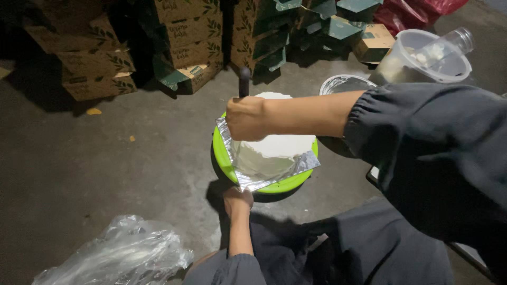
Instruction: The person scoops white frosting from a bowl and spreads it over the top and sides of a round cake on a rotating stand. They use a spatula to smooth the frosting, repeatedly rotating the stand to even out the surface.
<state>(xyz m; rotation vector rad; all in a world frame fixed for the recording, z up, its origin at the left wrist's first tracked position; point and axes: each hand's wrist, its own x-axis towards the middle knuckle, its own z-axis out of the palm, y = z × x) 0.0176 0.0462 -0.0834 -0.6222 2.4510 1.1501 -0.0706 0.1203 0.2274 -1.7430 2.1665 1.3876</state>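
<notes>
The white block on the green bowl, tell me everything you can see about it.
The white block is a smooth, pale, rounded mass, soft-looking like cheese or dough. It sits upright on crinkled silver foil spread over a bright green bowl on the grey concrete floor. The right hand reaches across its top, gripping a dark handle that stands upright; what is below the handle is hidden. The left hand rests at the bowl's near rim. The block's left side is in shadow.

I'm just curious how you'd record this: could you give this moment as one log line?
right hand: grips dark handle over white block | left hand: at green bowl rim | foil under block
</notes>
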